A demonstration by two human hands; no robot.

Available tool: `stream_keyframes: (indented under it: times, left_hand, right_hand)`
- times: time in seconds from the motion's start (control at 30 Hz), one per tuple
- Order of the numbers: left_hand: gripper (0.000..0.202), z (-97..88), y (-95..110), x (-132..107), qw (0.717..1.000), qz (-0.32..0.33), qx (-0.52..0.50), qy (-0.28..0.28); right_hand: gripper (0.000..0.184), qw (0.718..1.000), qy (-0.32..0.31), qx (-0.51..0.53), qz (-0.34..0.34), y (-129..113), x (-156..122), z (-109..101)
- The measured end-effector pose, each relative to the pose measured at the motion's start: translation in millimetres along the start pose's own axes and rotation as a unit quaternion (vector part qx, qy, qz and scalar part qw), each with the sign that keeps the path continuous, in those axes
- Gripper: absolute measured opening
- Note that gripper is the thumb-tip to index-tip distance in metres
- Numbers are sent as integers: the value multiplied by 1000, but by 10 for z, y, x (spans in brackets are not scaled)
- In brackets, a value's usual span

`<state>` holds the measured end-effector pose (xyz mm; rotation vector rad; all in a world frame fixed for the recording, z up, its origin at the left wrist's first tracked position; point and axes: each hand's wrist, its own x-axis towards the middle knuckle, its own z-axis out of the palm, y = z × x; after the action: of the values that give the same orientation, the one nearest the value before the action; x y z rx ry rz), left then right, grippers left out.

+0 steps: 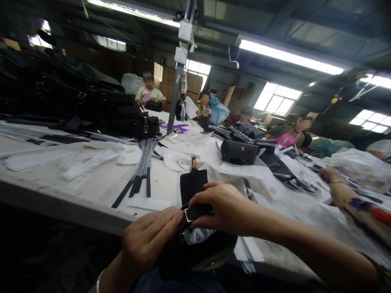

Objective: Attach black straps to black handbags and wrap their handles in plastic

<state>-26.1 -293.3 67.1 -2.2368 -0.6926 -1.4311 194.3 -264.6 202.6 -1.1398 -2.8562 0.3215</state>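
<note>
A black leather bag rests against the near table edge, stuffed with white paper, its flap lying open on the table. My left hand grips the bag's left side, fingers curled at a black strap with a gold buckle. My right hand is closed over that strap from the right, pinching it near the buckle.
Long white table strewn with white paper, black straps and finished black bags. A tall pile of black bags stands at the far left. Several people work around the table; a co-worker's forearm reaches in at right.
</note>
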Motion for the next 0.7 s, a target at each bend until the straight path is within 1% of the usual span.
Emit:
stream_keyframes:
  times: [0.13,0.27,0.33,0.4,0.47,0.53,0.57,0.63,0.67,0.7]
  left_hand:
    - [23,-28,-25,46,1000,-1,11,0]
    - [20,19,-44,203,1000,17,16,12]
    - [19,35,-64,244,999,23,17,15]
    - [21,7,-118,187,1000,16,19,7]
    - [24,-82,-214,-5,1000,-4,29,-8]
    - [30,-225,-341,-311,997,-51,46,-21]
    - [31,-305,-406,-478,994,-89,54,-26]
    - [26,-445,-516,-769,977,-205,63,-21]
    - [23,-491,-554,-865,960,-273,56,-17]
    - [22,-512,-577,-919,933,-357,37,-3]
  right_hand:
    - [32,1000,14,23,-7,16,64,25]
    - [32,999,18,38,-31,2,124,11]
    - [31,998,21,41,-35,6,130,-17]
    - [30,998,40,50,-13,52,107,-66]
    - [27,994,66,78,24,147,57,-135]
    - [24,987,85,120,58,272,-8,-202]
    - [23,983,89,143,68,332,-39,-226]
    - [22,978,84,174,79,426,-83,-237]
    - [22,977,77,182,79,452,-91,-224]
    - [23,977,69,187,76,464,-88,-201]
